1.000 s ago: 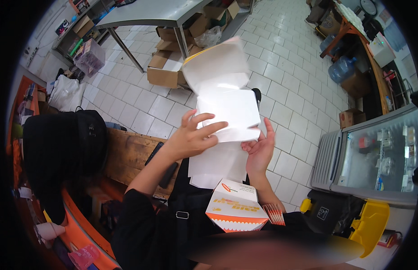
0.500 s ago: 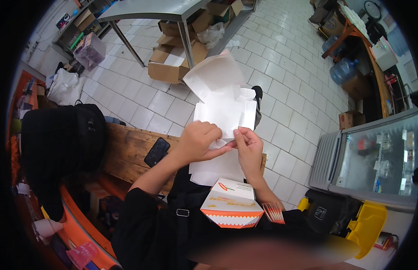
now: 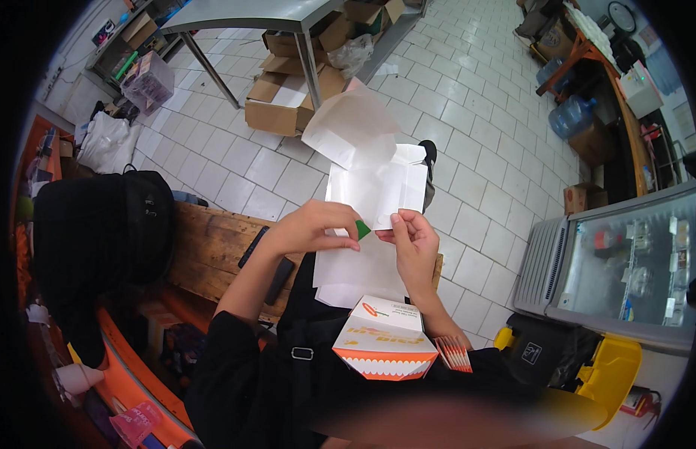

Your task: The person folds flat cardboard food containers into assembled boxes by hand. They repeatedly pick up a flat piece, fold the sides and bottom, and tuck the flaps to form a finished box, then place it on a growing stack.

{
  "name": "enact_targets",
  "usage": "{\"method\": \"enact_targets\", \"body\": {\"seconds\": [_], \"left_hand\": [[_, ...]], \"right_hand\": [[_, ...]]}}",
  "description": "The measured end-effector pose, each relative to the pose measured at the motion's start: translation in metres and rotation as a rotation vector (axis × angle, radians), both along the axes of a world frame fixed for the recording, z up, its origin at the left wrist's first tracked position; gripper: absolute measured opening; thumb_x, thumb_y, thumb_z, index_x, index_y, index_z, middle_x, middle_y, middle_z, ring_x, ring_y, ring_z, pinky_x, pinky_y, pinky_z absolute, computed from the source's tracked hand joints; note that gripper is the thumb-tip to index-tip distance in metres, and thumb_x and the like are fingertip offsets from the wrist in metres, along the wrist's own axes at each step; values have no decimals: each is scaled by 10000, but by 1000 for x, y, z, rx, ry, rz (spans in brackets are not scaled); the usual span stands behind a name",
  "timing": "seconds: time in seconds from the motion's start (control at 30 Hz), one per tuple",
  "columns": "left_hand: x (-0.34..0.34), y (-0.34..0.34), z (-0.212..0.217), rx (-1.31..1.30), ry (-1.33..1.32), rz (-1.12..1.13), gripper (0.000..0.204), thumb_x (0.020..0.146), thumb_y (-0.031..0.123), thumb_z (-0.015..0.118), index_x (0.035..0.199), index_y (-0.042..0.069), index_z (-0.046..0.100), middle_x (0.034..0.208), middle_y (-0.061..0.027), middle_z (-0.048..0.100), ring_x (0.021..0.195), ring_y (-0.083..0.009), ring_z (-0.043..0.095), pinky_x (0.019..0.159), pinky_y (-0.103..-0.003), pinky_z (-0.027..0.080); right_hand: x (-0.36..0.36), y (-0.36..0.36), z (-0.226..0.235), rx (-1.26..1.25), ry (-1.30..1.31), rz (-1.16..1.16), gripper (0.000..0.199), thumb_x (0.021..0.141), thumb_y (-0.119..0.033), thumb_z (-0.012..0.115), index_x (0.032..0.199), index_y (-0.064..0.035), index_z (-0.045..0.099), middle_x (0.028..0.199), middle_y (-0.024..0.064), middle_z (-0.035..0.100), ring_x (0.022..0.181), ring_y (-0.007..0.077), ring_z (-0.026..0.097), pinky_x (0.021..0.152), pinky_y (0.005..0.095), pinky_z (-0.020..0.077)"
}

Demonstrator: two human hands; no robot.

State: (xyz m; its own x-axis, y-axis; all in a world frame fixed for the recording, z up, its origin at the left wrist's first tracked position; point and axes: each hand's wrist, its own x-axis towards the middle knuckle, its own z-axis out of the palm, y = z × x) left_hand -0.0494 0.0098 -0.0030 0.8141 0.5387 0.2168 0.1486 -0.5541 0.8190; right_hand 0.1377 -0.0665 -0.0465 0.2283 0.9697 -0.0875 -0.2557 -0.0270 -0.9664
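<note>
An unfolded white cardboard box (image 3: pixel 355 187) extends over my lap, its lid panel raised at the far end and a white panel nearest me. My right hand (image 3: pixel 411 239) is closed, thumb and fingers pinching a small flap at the box's near right corner. To the left, my left hand (image 3: pixel 318 227) is closed on a small green-faced piece of card (image 3: pixel 363 230); whether it belongs to the box I cannot tell. Closer to my body sits a folded orange-and-white printed carton (image 3: pixel 385 337). Beside it lies an orange-and-white striped stack (image 3: pixel 453 354).
I sit at a wooden bench (image 3: pixel 202 251) bearing a dark phone (image 3: pixel 277 277) and a black backpack (image 3: pixel 149 224). Ahead stands a metal table (image 3: pixel 250 15) with open cardboard boxes (image 3: pixel 280 112) beneath. A glass-front fridge (image 3: pixel 625 262) and a yellow-and-black bin (image 3: pixel 610 374) are at right.
My left hand has drawn back leftward from the right hand, and the green piece now shows at its fingertips. The box's near left side has shifted; my right hand stays at its corner.
</note>
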Motion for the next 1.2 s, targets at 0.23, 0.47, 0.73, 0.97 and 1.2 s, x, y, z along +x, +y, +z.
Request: {"method": "enact_targets", "body": {"seconds": [0.23, 0.47, 0.73, 0.97, 1.2], "left_hand": [[4, 26, -17, -169, -131, -182, 228, 612, 72, 807, 794, 44, 673, 843, -70, 680, 755, -183, 645, 653, -277, 512], [12, 28, -28, -327, -182, -146, 172, 612, 30, 806, 716, 24, 669, 810, -83, 681, 747, -152, 642, 656, -262, 502], [32, -2, -21, -316, -161, 68, 180, 628, 77, 805, 744, 32, 675, 764, -67, 675, 714, -139, 633, 658, -257, 489], [49, -5, -24, -109, -267, 169, 187, 665, 109, 788, 761, 17, 656, 739, -81, 660, 695, -180, 630, 614, -278, 486], [50, -19, -15, -317, -325, 368, 184, 691, 58, 770, 850, 23, 686, 795, -56, 690, 782, -127, 661, 692, -233, 522]], "right_hand": [[1, 0, -4, -8, -28, -5, 182, 919, -101, 545, 998, 63, 546, 826, 102, 634, 685, 144, 643, 639, 251, 545], [2, 0, -3, 20, -194, -112, 161, 910, -98, 562, 970, 50, 585, 819, 67, 631, 686, 109, 617, 638, 231, 531], [6, 1, 16, 283, -665, -120, 146, 908, -91, 562, 945, 44, 605, 935, 117, 672, 699, 94, 614, 618, 228, 520], [6, -2, 13, 243, -324, -66, 141, 940, -92, 503, 923, 36, 560, 1063, 183, 639, 889, 153, 638, 750, 240, 511], [6, -1, 11, 380, -173, -54, 123, 923, -75, 534, 913, 44, 565, 1117, 229, 607, 960, 173, 611, 780, 262, 504]]}}
